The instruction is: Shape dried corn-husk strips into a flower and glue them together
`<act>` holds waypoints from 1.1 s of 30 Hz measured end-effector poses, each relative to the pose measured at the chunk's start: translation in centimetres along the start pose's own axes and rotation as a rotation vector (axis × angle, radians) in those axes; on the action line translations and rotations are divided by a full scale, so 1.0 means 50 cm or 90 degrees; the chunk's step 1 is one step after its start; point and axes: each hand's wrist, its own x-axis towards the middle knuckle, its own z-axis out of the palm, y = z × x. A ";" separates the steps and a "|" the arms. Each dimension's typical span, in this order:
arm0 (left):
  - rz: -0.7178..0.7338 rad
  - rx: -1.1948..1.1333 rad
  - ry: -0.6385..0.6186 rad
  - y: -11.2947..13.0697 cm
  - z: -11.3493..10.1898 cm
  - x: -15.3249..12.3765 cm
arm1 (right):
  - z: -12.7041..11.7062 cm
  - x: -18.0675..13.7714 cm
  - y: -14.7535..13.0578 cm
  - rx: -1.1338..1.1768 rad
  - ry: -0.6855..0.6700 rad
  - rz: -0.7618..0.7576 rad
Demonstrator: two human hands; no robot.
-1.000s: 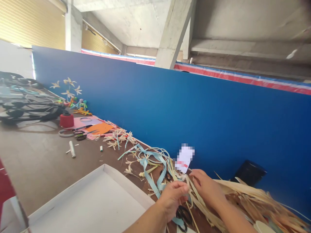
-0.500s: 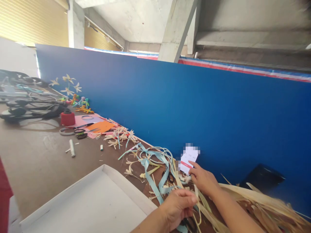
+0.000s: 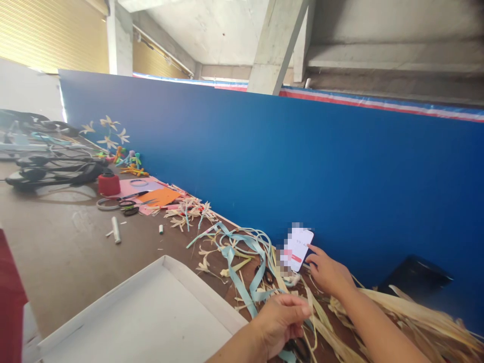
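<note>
A phone (image 3: 298, 248) with a lit white screen and a red bar leans upright against the blue partition, partly blurred out. My right hand (image 3: 328, 272) is at its right edge, index finger stretched out and the others loosely bent; whether a fingertip touches it I cannot tell. Lower down, my left hand (image 3: 282, 322) is closed, thumb pressed to the fingers. A thin pale strip (image 3: 310, 292) passes by those fingertips, but what they pinch is unclear. Light blue ribbon (image 3: 236, 280) lies tangled beside the left hand, and dark-handled scissors (image 3: 298, 349) show partly beneath it.
A white shallow box (image 3: 151, 307) stands in front, left of my hands. Dried husks (image 3: 419, 312) are heaped at right by a black object (image 3: 416, 275). Along the blue partition (image 3: 227, 151) lie husk flowers (image 3: 183, 214), orange paper (image 3: 161, 197), scissors (image 3: 130, 207) and a red spool (image 3: 109, 185).
My right hand has shifted right, from in front of the phone's screen to its right edge. The left hand keeps its closed pose. The whole view has shifted slightly.
</note>
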 end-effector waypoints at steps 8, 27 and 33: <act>0.001 0.002 -0.009 -0.005 -0.005 0.002 | 0.020 0.000 -0.023 0.010 -0.039 -0.061; -0.008 0.016 0.000 -0.002 -0.003 0.005 | -0.036 -0.017 -0.030 0.051 -0.034 0.031; 0.003 0.016 0.007 -0.003 0.000 0.003 | -0.061 -0.076 -0.040 0.149 -0.067 0.152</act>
